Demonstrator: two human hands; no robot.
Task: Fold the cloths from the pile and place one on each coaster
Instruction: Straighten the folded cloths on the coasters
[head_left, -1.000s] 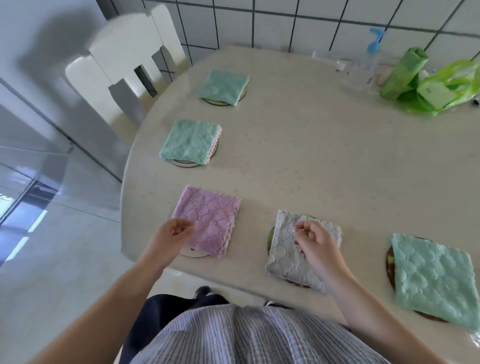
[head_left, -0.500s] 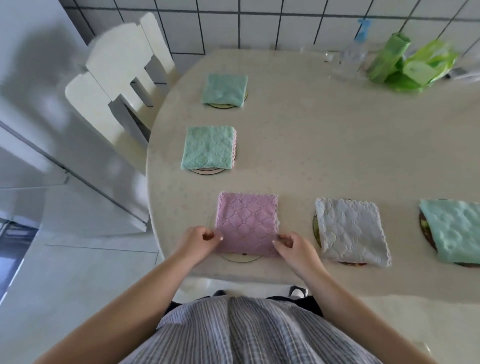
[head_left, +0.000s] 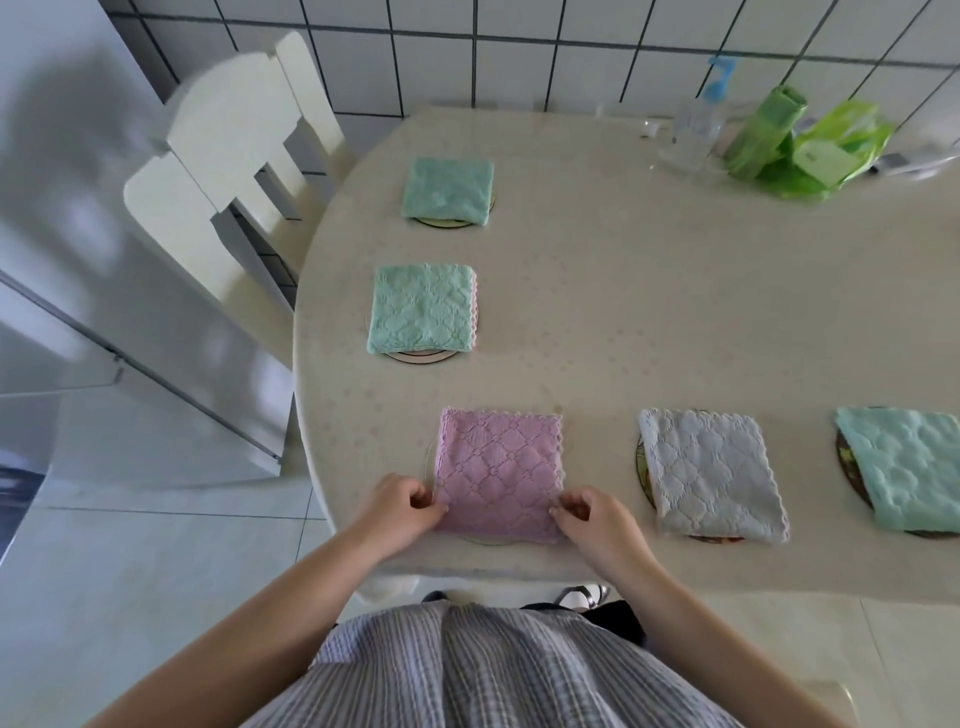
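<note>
Head view: left hand (head_left: 402, 506) and right hand (head_left: 597, 517) pinch the pink cloth's (head_left: 500, 470) near corners, squaring it on its coaster (head_left: 488, 542). The grey cloth (head_left: 711, 470) and three green ones look already placed; no pile visible, so it seems nearly done.

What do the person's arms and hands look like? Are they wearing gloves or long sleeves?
No gloves and no long sleeves. Both forearms are bare all the way into view, and the left hand and right hand are bare too. No rings, watch or bracelets show. Lower down, the person wears a striped garment with thin grey and white lines, loosely gathered.
</note>
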